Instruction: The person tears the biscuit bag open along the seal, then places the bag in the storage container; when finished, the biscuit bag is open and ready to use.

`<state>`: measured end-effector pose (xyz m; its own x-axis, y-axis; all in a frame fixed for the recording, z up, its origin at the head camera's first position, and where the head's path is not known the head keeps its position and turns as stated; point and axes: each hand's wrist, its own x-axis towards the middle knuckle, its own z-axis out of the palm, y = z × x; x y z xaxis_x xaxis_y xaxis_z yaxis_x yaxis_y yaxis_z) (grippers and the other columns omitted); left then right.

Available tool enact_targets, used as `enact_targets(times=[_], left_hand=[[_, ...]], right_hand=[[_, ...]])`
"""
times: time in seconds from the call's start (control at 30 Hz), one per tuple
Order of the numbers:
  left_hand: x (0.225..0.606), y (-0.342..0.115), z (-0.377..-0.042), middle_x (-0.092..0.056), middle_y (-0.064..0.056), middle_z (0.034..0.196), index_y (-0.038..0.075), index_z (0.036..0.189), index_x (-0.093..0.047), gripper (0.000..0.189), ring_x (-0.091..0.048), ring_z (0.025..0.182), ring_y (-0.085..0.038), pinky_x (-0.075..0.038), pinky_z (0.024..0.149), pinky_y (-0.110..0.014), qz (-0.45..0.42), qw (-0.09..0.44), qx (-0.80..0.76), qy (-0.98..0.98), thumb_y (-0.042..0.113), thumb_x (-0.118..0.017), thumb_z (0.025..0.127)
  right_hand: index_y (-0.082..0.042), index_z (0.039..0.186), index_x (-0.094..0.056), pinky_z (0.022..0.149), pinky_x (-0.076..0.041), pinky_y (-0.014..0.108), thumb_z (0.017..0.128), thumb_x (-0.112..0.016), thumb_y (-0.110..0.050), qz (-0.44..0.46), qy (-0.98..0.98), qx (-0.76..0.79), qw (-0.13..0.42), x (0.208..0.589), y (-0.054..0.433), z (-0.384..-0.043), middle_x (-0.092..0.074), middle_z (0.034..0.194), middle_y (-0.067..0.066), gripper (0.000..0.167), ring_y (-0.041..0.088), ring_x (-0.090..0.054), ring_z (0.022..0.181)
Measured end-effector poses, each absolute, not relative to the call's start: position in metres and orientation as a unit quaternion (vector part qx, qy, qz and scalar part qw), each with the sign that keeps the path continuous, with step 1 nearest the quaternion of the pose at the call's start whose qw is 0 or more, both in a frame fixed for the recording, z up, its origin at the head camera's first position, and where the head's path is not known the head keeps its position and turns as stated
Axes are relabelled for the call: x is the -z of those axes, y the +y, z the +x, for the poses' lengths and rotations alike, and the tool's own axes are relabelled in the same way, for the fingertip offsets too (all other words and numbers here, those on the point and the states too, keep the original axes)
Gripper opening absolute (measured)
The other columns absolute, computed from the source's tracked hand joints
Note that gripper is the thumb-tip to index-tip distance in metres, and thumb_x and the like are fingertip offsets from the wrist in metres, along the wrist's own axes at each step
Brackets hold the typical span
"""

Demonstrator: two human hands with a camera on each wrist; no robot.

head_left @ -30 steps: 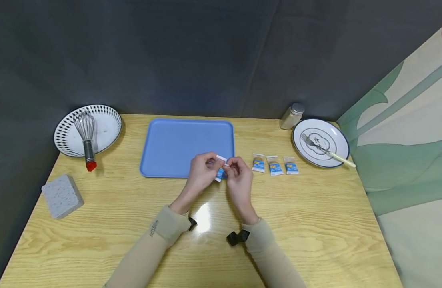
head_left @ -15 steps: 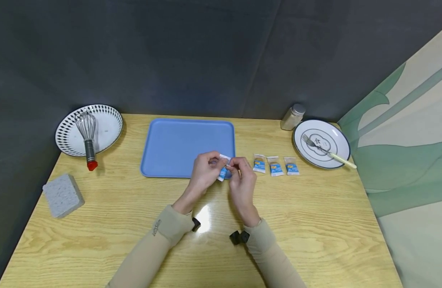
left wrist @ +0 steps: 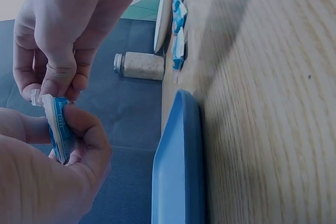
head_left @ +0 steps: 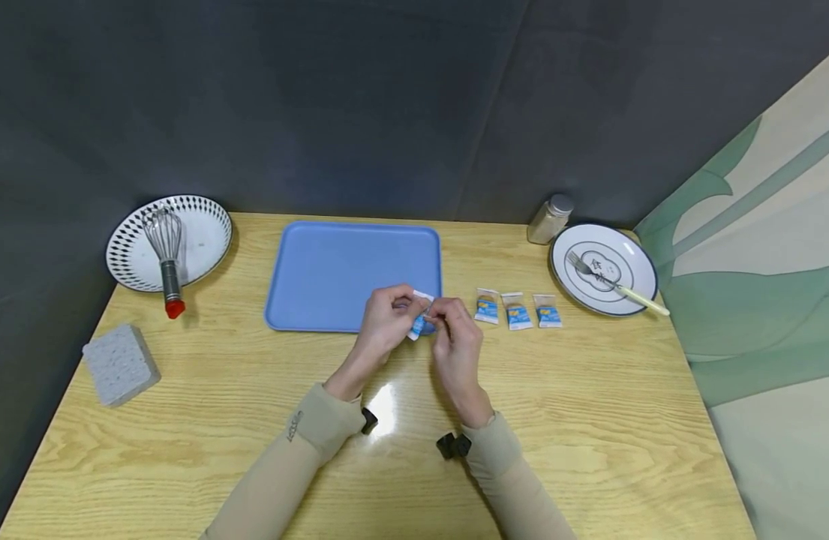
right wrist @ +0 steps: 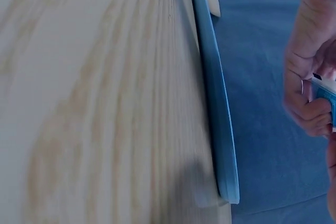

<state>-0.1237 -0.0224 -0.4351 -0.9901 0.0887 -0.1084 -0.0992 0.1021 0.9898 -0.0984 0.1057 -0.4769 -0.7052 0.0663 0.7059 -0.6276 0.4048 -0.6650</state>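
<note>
Fingers (left wrist: 90, 125) of two hands (head_left: 383, 321) (head_left: 460, 346), curled, pinch one packet (head_left: 417, 328); three more packets (head_left: 486, 307) (head_left: 518, 313) (head_left: 547, 312) lie nearby.

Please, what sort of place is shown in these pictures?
Possibly a staged tabletop work area: a wood-grained table, a dark backdrop behind it, and a whisk lying on a patterned plate.

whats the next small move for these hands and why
Probably a gentle pull by the right hand to tear the packet: it pinches the packet's upper end while the left hand grips the body. Whether it's already torn is unclear.
</note>
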Motion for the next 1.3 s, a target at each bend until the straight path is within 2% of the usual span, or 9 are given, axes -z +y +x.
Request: enact_targets(times=[0.23,0.5,0.67,0.73,0.83,0.93,1.0,1.17,1.3], left_hand=[[0.435,-0.020,-0.125,-0.076,-0.014,0.090,-0.006,0.094,-0.075,0.009,-0.067,0.075,-0.012,-0.052,0.060,-0.019,-0.006,0.085,-0.670,0.737,0.000,-0.071,0.100],[0.436,-0.020,-0.124,-0.075,-0.014,0.088,-0.006,0.093,-0.074,0.011,-0.065,0.071,-0.012,-0.051,0.057,-0.019,-0.009,0.092,-0.675,0.732,0.000,-0.070,0.101],[0.436,-0.021,-0.123,-0.074,-0.014,0.087,-0.006,0.093,-0.074,0.012,-0.064,0.070,-0.012,-0.049,0.057,-0.020,0.001,0.083,-0.676,0.732,0.000,-0.069,0.102],[0.437,-0.023,-0.124,-0.075,-0.017,0.091,-0.007,0.095,-0.074,0.013,-0.065,0.073,-0.013,-0.049,0.059,-0.021,0.006,0.077,-0.679,0.730,0.002,-0.069,0.103],[0.442,-0.028,-0.125,-0.075,-0.022,0.101,-0.010,0.101,-0.075,0.017,-0.070,0.085,-0.019,-0.052,0.067,-0.024,0.013,0.072,-0.687,0.723,0.006,-0.069,0.105],[0.444,-0.035,-0.126,-0.075,-0.022,0.108,-0.009,0.108,-0.075,0.020,-0.072,0.095,-0.024,-0.055,0.074,-0.026,0.013,0.073,-0.703,0.708,0.010,-0.068,0.107],[0.444,-0.037,-0.126,-0.075,-0.018,0.108,-0.008,0.110,-0.075,0.019,-0.071,0.099,-0.026,-0.056,0.079,-0.027,0.011,0.072,-0.712,0.699,0.009,-0.068,0.107],[0.444,-0.041,-0.127,-0.074,-0.017,0.111,-0.006,0.109,-0.076,0.018,-0.070,0.107,-0.028,-0.058,0.090,-0.033,0.022,0.072,-0.704,0.706,0.009,-0.068,0.107],[0.447,-0.047,-0.127,-0.072,-0.017,0.119,-0.005,0.117,-0.075,0.021,-0.068,0.114,-0.030,-0.057,0.097,-0.041,0.043,0.096,-0.696,0.710,0.013,-0.066,0.109]], right_hand=[[0.002,0.086,-0.065,0.078,-0.057,0.026,0.085,-0.067,0.030,0.200,-0.771,-0.492,0.352,0.478,0.109,-0.099,-0.066,0.087,0.014,0.028,0.028,-0.068,0.082],[0.003,0.087,-0.065,0.083,-0.059,0.026,0.085,-0.068,0.027,0.225,-0.768,-0.480,0.360,0.480,0.112,-0.100,-0.067,0.089,0.015,0.025,0.033,-0.068,0.081],[0.003,0.086,-0.064,0.081,-0.058,0.027,0.086,-0.067,0.030,0.221,-0.769,-0.485,0.353,0.479,0.112,-0.099,-0.067,0.088,0.016,0.026,0.031,-0.067,0.082],[0.004,0.088,-0.064,0.080,-0.057,0.025,0.088,-0.067,0.028,0.197,-0.775,-0.504,0.326,0.477,0.111,-0.097,-0.066,0.090,0.014,0.024,0.029,-0.068,0.084],[0.005,0.095,-0.066,0.077,-0.056,0.021,0.093,-0.071,0.018,0.125,-0.777,-0.565,0.249,0.472,0.108,-0.095,-0.068,0.093,0.014,0.013,0.023,-0.068,0.084],[0.010,0.104,-0.065,0.076,-0.058,0.020,0.096,-0.073,0.012,0.056,-0.740,-0.650,0.161,0.467,0.106,-0.096,-0.068,0.098,0.019,0.012,0.015,-0.068,0.086],[0.013,0.108,-0.064,0.076,-0.060,0.022,0.096,-0.072,0.014,0.024,-0.705,-0.698,0.120,0.465,0.106,-0.098,-0.069,0.099,0.018,0.015,0.011,-0.069,0.085],[0.018,0.108,-0.063,0.076,-0.061,0.023,0.095,-0.070,0.017,-0.011,-0.658,-0.751,0.063,0.461,0.106,-0.100,-0.069,0.094,0.007,0.015,0.010,-0.069,0.081],[0.018,0.104,-0.063,0.074,-0.060,0.024,0.096,-0.067,0.018,-0.021,-0.639,-0.768,0.044,0.460,0.105,-0.100,-0.068,0.091,0.006,0.009,0.010,-0.068,0.077]])
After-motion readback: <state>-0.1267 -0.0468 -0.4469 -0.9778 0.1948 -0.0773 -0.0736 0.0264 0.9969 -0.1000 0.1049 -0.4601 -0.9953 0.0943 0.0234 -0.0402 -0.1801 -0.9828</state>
